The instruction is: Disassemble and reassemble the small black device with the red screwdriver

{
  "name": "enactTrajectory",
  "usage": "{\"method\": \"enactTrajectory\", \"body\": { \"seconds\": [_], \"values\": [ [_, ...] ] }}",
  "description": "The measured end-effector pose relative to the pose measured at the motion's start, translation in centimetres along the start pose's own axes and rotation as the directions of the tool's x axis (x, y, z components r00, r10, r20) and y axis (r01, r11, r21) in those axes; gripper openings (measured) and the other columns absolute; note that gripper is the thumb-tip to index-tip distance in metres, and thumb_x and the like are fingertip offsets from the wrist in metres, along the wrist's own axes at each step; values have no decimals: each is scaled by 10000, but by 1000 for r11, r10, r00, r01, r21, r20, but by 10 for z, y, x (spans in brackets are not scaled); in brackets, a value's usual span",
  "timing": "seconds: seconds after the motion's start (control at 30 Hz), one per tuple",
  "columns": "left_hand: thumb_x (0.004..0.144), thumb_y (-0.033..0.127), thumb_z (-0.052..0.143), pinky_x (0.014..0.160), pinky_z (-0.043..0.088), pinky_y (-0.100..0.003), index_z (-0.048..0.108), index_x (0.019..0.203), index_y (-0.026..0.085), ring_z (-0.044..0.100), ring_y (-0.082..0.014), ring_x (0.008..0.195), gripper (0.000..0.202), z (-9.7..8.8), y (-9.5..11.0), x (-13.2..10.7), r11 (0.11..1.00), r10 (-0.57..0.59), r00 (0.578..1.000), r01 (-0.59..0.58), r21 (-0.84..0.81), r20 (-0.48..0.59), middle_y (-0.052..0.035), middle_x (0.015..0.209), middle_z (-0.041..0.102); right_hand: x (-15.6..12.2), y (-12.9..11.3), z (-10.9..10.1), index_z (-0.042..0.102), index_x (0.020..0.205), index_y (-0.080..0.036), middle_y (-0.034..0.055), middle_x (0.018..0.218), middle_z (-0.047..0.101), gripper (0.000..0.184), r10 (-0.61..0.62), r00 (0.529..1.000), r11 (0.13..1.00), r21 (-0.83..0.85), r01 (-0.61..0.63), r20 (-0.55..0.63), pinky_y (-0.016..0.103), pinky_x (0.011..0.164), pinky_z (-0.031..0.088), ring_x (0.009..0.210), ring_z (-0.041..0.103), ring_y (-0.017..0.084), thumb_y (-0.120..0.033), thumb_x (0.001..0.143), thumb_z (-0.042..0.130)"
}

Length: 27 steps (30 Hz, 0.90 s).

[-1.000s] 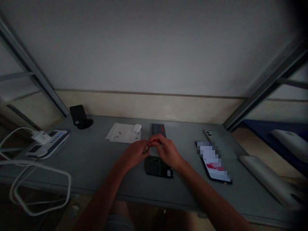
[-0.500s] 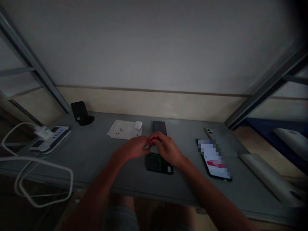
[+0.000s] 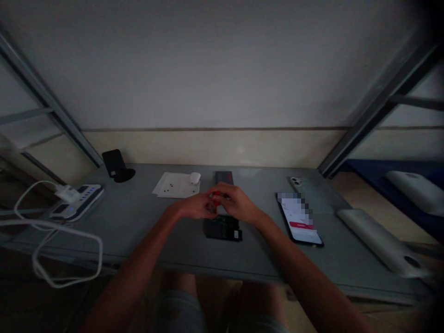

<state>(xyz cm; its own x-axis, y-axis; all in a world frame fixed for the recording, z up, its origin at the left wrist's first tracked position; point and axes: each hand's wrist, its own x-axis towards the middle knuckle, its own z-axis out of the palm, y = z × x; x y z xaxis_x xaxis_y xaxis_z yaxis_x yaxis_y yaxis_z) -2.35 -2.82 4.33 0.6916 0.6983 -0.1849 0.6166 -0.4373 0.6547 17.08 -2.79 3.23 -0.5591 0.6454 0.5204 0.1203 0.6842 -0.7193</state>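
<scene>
My left hand (image 3: 194, 206) and my right hand (image 3: 240, 203) meet over the middle of the desk. Both have their fingers closed around a small red object (image 3: 215, 200), whose kind I cannot make out because the fingers cover most of it. Just below the hands lies a flat black device (image 3: 222, 230) with a green circuit board showing in it. Partly behind my right hand is a dark box (image 3: 224, 176) with red marking. To the left of it, white paper sheets (image 3: 176, 187) carry several tiny dark pieces, perhaps screws, and a small white rounded case (image 3: 194, 178).
A power strip (image 3: 81, 203) with a white plug and looping white cable (image 3: 69, 284) occupies the left end. Behind it stands a black stand (image 3: 116, 164). To the right are a lit phone (image 3: 299, 222), another phone (image 3: 296, 182) and a long pale object (image 3: 378, 238).
My fingers have shifted around the red object, and more of it shows between them. The whole view has moved slightly; the things on the desk keep their places.
</scene>
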Motion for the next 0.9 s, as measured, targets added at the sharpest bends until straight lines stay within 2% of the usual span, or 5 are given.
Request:
{"method": "enactTrajectory", "body": {
  "seconds": [0.3, 0.47, 0.57, 0.67, 0.9],
  "values": [
    [793, 244, 629, 610, 393, -235, 638, 855, 173, 560, -129, 662, 95, -1, 4, -3, 996, -77, 996, 78, 33, -43, 20, 731, 626, 0, -1, 1, 752, 1079, -226, 56, 989, 731, 206, -57, 997, 998, 30, 56, 43, 321, 830, 533, 898, 685, 177, -185, 947, 598],
    [839, 236, 596, 619, 419, -259, 666, 901, 156, 582, -155, 651, 123, -6, 7, -24, 983, -120, 990, 130, 128, -78, -4, 717, 637, -1, -12, -7, 765, 1038, -231, 37, 928, 746, 181, -70, 994, 997, 23, 68, 80, 302, 774, 532, 807, 687, 163, -200, 951, 609],
    [848, 305, 658, 786, 501, -311, 626, 1194, 172, 645, -210, 905, 372, 7, 7, -45, 992, -70, 975, 90, 89, -213, -78, 1039, 691, -2, -15, -12, 773, 1009, -236, 33, 895, 752, 161, -76, 994, 997, -11, 77, 79, 305, 757, 531, 792, 687, 168, -198, 939, 632],
    [826, 362, 735, 1059, 445, -419, 526, 1378, 239, 554, -259, 1237, 603, 30, 5, -60, 999, -14, 957, 27, 41, -289, -117, 1363, 570, -4, -15, -14, 767, 1013, -239, 39, 925, 749, 145, -79, 994, 993, -83, 85, 71, 315, 776, 531, 815, 691, 177, -204, 934, 650],
    [910, 323, 644, 1148, 377, -472, 449, 1400, 226, 461, -274, 1330, 537, 72, 18, -56, 992, 51, 844, 20, 127, -533, -138, 1405, 504, -5, -18, -11, 716, 1155, -224, 76, 1082, 723, 259, -104, 988, 986, -118, 118, 118, 338, 876, 528, 965, 690, 196, -138, 967, 560]
  ]
}}
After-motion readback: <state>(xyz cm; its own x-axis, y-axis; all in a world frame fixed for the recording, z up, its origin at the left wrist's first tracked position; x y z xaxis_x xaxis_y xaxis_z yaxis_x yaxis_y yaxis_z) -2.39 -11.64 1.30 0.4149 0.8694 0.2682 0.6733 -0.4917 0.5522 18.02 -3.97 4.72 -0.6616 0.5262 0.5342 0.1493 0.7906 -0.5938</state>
